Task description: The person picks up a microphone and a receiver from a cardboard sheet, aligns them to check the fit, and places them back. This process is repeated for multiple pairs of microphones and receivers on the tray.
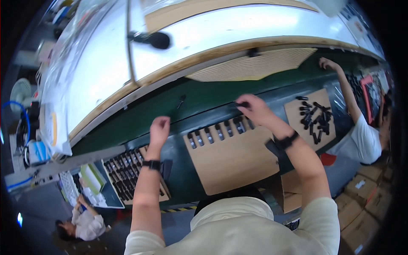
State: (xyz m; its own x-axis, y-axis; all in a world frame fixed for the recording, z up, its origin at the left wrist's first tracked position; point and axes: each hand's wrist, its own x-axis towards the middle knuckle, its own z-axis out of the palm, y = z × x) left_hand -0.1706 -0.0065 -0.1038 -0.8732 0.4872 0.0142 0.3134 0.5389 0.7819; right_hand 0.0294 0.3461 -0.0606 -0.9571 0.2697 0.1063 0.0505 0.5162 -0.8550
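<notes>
My right hand (253, 109) is raised above the far edge of a brown cardboard sheet (231, 163), its fingers pinching a small black piece (243, 104). Along that edge lies a row of short black-and-silver cylindrical pieces (219, 131), side by side. My left hand (160, 128) hovers left of the sheet, fingers curled together; whatever they might hold is hidden. A lone small dark piece (181, 101) rests on the green bench (170, 111) between and beyond my hands. Dark bands circle both wrists.
On the left stands a tray of black pieces in rows (123, 174). Right of me, loose black pieces (315, 119) are heaped on another cardboard sheet (292, 111). A co-worker's arm (348, 93) reaches over the bench at right. A white raised shelf (238, 25) runs along the back.
</notes>
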